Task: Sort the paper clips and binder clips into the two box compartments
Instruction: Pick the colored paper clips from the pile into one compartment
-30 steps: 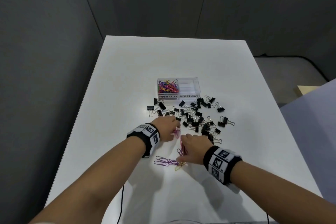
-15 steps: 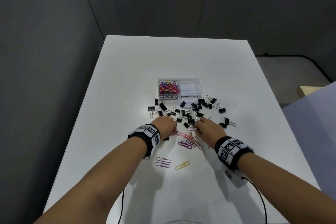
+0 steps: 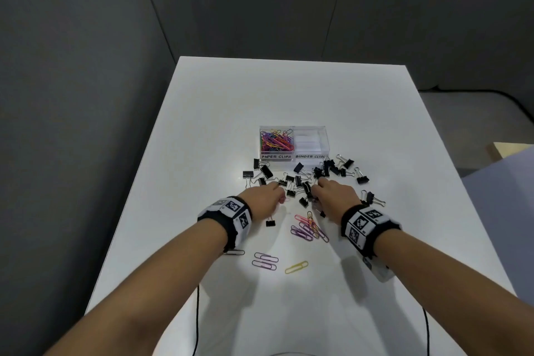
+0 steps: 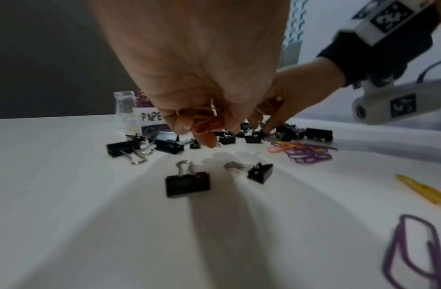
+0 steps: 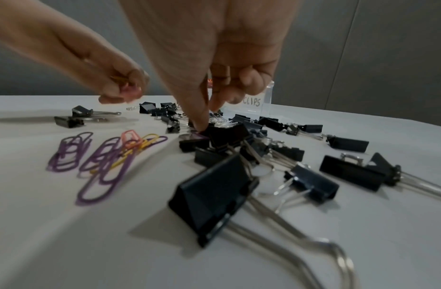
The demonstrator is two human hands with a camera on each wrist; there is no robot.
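Observation:
A clear two-compartment box (image 3: 294, 155) stands mid-table; its left half, labelled PAPER CLIPS, holds coloured paper clips (image 3: 276, 140), and the right half looks bare. Black binder clips (image 3: 300, 182) (image 5: 226, 136) lie scattered in front of it. My left hand (image 3: 278, 196) (image 4: 204, 125) hovers at the pile's left edge, its curled fingers holding several yellow and orange paper clips. My right hand (image 3: 319, 185) (image 5: 207, 117) reaches into the pile, its thumb tip touching a binder clip; I see nothing gripped. A bunch of loose paper clips (image 3: 307, 228) (image 5: 108, 154) lies between my wrists.
Two purple paper clips (image 3: 264, 261) and a yellow one (image 3: 296, 267) lie nearer me. A lone binder clip (image 3: 270, 223) (image 4: 187, 183) sits by my left wrist. Thin cables (image 3: 197, 312) hang over the table's near edge. Grey walls enclose the table.
My right hand slid a bunch of paper clips forward, left them, and moved up into the binder clip pile. My left hand has barely moved.

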